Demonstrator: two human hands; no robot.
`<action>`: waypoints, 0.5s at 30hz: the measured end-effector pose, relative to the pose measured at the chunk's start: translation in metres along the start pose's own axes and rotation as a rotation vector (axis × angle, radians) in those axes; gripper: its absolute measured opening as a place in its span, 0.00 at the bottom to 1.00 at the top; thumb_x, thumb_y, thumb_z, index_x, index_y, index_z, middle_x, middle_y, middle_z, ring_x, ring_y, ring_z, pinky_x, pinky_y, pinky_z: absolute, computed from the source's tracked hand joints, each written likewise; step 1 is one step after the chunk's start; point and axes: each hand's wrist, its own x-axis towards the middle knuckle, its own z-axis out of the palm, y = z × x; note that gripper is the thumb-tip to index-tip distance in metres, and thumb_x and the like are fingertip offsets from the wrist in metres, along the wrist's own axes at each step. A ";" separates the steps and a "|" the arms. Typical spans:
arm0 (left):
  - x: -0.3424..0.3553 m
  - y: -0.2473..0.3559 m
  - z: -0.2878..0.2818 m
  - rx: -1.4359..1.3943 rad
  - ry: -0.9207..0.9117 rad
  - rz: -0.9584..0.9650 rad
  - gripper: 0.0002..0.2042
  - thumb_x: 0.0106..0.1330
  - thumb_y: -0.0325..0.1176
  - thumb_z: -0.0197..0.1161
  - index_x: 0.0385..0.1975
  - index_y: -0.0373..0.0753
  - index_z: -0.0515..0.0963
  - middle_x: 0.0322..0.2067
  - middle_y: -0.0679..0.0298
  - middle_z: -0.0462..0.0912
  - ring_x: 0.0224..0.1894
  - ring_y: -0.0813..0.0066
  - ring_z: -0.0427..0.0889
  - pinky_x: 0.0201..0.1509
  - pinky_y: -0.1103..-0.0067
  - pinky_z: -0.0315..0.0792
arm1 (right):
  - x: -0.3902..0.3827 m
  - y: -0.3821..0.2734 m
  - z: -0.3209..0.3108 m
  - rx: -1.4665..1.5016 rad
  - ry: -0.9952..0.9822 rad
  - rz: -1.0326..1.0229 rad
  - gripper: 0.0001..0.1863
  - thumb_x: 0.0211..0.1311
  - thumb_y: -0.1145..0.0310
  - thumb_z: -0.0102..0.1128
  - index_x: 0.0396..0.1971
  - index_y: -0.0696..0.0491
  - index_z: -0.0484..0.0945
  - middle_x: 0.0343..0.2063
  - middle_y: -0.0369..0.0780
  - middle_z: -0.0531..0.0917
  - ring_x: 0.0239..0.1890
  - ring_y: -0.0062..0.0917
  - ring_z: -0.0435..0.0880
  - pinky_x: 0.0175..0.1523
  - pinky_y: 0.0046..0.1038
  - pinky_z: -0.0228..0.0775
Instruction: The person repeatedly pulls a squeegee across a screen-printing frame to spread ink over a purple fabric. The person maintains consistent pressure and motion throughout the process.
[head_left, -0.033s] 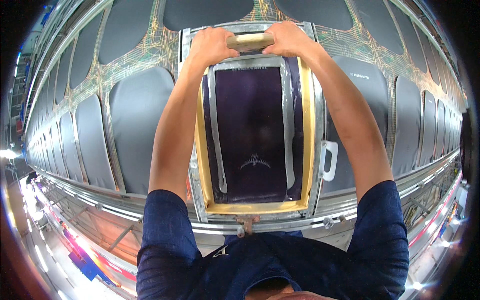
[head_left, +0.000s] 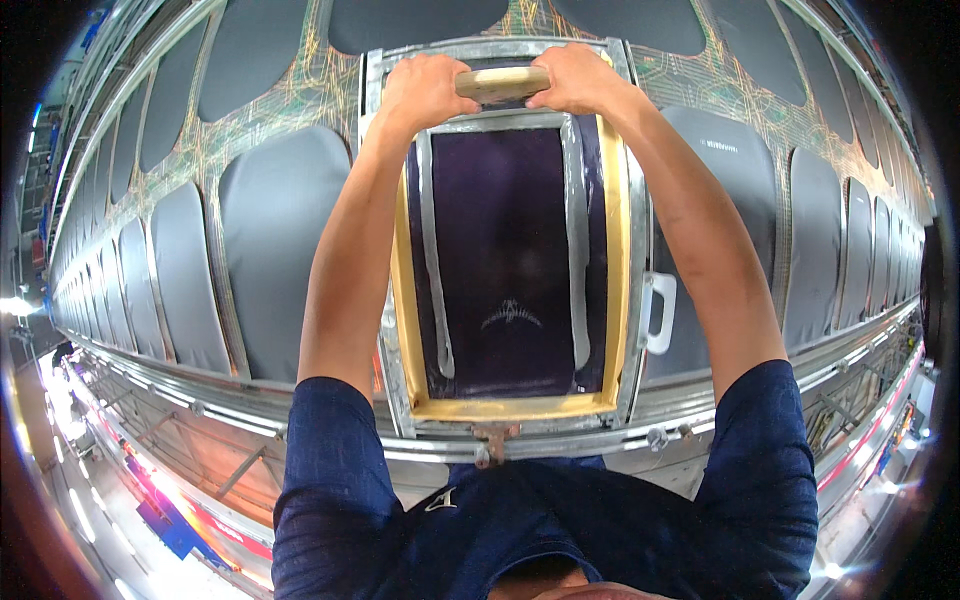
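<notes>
Both my hands grip a pale wooden bar (head_left: 501,82), apparently a squeegee, at the far end of a metal-framed printing screen (head_left: 498,410). My left hand (head_left: 422,90) holds its left end and my right hand (head_left: 575,80) its right end, with fingers wrapped round. Below the bar, the screen's dark purple mesh (head_left: 498,240) has long grey smears down both sides and a small pale winged emblem near the bottom. Yellowish borders line the mesh. A white plastic handle (head_left: 658,310) is attached at the screen's right side.
Dark grey fabric panels (head_left: 280,240) lie in long rows on a mottled, streaked table surface (head_left: 210,150) to both sides and beyond the screen. A metal rail (head_left: 600,440) runs along the near edge, close to my body. Beyond it are more metal structure and bright lights.
The screen and panels sit very slightly higher in the picture. My grip on the bar looks the same.
</notes>
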 end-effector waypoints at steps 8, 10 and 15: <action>-0.187 0.083 0.033 -0.005 0.005 -0.021 0.14 0.54 0.47 0.75 0.38 0.51 0.88 0.30 0.66 0.89 0.38 0.61 0.88 0.48 0.65 0.75 | -0.171 -0.086 0.075 0.012 0.118 -0.111 0.16 0.48 0.58 0.77 0.28 0.53 0.83 0.26 0.47 0.84 0.35 0.46 0.84 0.48 0.44 0.73; -0.243 0.112 0.040 0.038 -0.025 -0.008 0.14 0.53 0.45 0.76 0.38 0.49 0.89 0.32 0.61 0.89 0.38 0.58 0.85 0.50 0.61 0.75 | -0.225 -0.118 0.090 -0.021 0.058 -0.072 0.15 0.48 0.59 0.76 0.26 0.52 0.81 0.26 0.46 0.82 0.35 0.47 0.81 0.48 0.45 0.70; -0.334 0.146 0.063 -0.093 0.043 0.061 0.10 0.51 0.39 0.76 0.32 0.48 0.87 0.28 0.65 0.88 0.35 0.63 0.85 0.46 0.65 0.69 | -0.315 -0.164 0.118 0.106 0.147 -0.108 0.13 0.45 0.67 0.77 0.32 0.51 0.86 0.26 0.43 0.82 0.38 0.38 0.82 0.57 0.38 0.67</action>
